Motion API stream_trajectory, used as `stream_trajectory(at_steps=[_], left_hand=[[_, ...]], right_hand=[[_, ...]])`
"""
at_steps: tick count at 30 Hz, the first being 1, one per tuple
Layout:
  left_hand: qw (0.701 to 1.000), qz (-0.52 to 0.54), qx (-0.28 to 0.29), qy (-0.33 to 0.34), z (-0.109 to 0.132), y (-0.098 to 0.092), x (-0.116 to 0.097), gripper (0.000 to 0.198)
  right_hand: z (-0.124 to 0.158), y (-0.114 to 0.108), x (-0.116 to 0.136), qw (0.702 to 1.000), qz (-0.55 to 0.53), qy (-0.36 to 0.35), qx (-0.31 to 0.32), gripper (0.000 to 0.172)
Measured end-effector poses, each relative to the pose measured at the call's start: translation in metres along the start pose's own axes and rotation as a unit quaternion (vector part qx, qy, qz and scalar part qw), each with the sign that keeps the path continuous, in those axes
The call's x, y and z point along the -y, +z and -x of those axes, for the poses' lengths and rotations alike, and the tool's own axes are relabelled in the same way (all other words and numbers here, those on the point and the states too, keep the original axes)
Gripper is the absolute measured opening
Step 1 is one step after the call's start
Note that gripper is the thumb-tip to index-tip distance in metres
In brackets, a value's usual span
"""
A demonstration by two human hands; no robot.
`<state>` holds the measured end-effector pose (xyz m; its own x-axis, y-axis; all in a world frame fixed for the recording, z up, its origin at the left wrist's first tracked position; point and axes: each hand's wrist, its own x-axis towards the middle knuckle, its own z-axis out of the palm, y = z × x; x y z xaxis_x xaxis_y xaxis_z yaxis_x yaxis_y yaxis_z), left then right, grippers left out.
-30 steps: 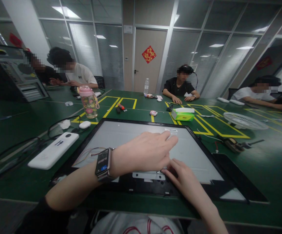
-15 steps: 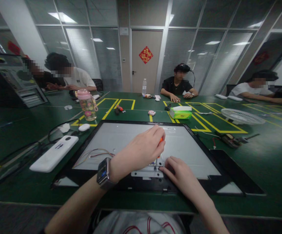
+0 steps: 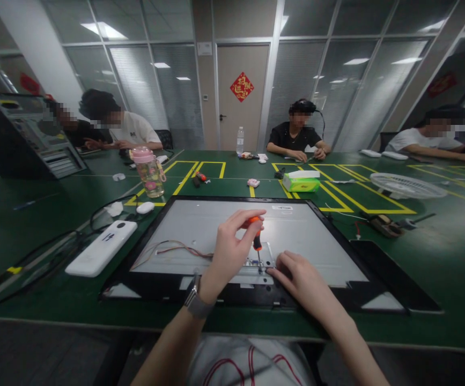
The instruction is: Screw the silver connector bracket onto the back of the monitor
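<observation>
Head view: screwdriver (image 3: 258,243), gripped by left hand (image 3: 233,241), stands beside right hand (image 3: 300,274), hold unclear.

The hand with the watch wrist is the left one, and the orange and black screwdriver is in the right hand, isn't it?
Not quite: the screwdriver is in the left hand, not the right hand. The head view shows it. The watch is on the left wrist, as you said.

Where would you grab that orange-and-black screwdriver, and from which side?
Grip the screwdriver by its thick handle, probably from above: it stands nearly upright, handle on top, and the thin shaft below, pointing down at the metal bracket, offers less to hold.
</observation>
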<state>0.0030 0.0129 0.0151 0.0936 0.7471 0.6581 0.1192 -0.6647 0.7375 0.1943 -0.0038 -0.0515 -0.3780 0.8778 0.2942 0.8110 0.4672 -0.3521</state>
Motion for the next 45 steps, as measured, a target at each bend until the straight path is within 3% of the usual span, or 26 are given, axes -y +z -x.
stream_trajectory(at_steps=[8,13,18,24,26,30,36,41,45], left_hand=[[0.998,0.061,0.026,-0.021,-0.0002,-0.0083,-0.0018,0.026],[0.999,-0.032,-0.02,0.011,0.0013,-0.0062,-0.0003,0.023],[0.997,0.051,0.052,-0.011,0.0017,-0.0081,-0.0037,0.033],[0.997,-0.063,-0.027,0.026,0.0017,-0.0068,0.0001,0.021],[0.998,-0.051,-0.013,0.026,0.0015,-0.0079,-0.001,0.023],[0.996,0.068,0.048,-0.015,0.0006,-0.0089,-0.0053,0.031],[0.999,-0.001,-0.035,-0.008,0.0005,-0.008,-0.002,0.019],[0.992,0.116,0.047,-0.031,0.0001,-0.0115,-0.0026,0.025],[0.999,0.036,0.003,-0.002,0.0011,-0.0086,-0.0047,0.018]], right_hand=[[0.0005,-0.0027,0.0023,1.0,0.001,0.006,-0.001,0.02],[0.0002,-0.0014,0.0015,1.0,0.001,-0.002,-0.005,0.019],[0.0001,-0.001,0.0006,1.0,0.004,0.002,0.011,0.019],[0.0003,-0.0019,0.0014,1.0,0.005,0.001,0.003,0.02],[0.0002,-0.0026,0.0021,1.0,0.006,0.0,0.003,0.02],[0.0,-0.0039,0.0027,1.0,0.004,0.0,0.0,0.019],[0.0007,-0.0032,0.0021,1.0,-0.005,0.002,0.008,0.02],[0.0008,-0.0028,0.0021,1.0,-0.01,0.0,-0.009,0.022],[0.0003,-0.0041,0.0035,1.0,-0.007,0.002,0.006,0.021]])
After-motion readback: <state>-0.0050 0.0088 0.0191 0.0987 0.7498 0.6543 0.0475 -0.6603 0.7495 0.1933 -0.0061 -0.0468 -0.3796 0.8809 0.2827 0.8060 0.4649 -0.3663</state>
